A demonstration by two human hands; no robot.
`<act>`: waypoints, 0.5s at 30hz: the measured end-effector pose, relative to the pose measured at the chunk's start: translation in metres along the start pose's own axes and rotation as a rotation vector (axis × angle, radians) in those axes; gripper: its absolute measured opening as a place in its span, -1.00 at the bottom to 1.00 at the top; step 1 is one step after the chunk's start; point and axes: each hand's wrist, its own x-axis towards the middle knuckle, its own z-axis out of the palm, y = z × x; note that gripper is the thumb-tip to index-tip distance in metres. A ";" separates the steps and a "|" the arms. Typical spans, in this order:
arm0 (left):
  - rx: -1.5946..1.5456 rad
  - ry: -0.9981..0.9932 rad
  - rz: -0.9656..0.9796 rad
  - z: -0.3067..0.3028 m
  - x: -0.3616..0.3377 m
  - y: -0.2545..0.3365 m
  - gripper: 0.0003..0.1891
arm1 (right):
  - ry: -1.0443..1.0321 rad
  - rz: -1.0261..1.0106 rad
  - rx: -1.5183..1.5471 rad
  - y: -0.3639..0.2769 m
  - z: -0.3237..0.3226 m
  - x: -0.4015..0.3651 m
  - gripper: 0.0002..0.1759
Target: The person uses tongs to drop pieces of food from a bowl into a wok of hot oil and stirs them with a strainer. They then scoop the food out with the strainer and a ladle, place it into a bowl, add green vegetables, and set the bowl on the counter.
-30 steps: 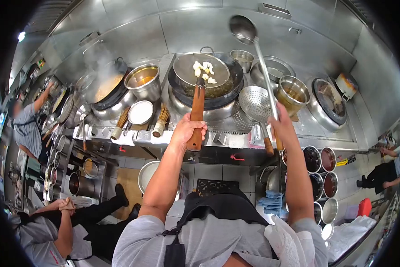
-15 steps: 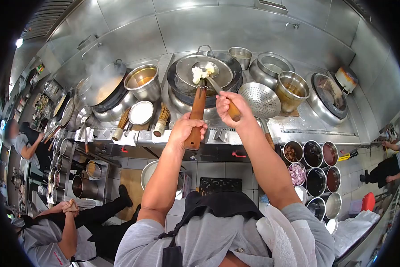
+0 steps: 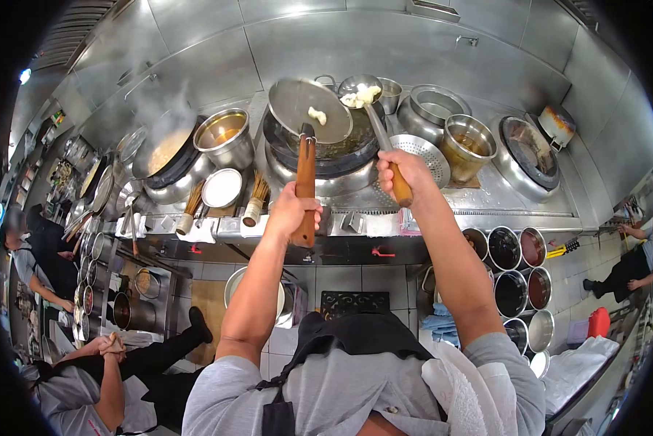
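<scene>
Along the steel stove (image 3: 508, 212), a wide dark wok (image 3: 333, 149) with oil in it sits ahead of the person, nearly in line with the left hand and ahead and to the left of the right one. To its left stands a steel pot (image 3: 224, 138), and to its right lies a perforated scoop (image 3: 432, 160). Over the wok is a round flat strainer (image 3: 297, 102), which seems tipped down toward the right. Its wooden handle (image 3: 306, 190) points almost straight away from the person. The ladle (image 3: 381, 131) runs away and leftward from the right side, so the two tools draw together at their far ends. The ladle's bowl is just beside the strainer's far right rim; whether they touch cannot be told.

The left hand (image 3: 295, 212) is closed around the strainer's handle, thumb across the top. The right hand (image 3: 406, 173) is closed around the ladle's wooden grip, which shows below the fist. Neither has anything else visible in it.

Most of the pale food pieces (image 3: 361, 96) lie in the ladle's bowl, ahead and to the left of the right hand, which is the nearer one. A small leftover clump (image 3: 317, 115) rests on the strainer, almost straight beyond the left hand and nearer to it.
</scene>
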 end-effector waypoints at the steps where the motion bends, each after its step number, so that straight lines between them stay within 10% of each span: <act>1: 0.072 0.014 0.038 0.001 0.000 -0.002 -0.50 | 0.050 -0.064 -0.063 0.003 0.001 0.000 -0.86; 15: -0.231 -0.243 -0.010 0.063 0.012 -0.002 -0.55 | -0.166 0.086 0.511 -0.006 -0.029 -0.001 -0.86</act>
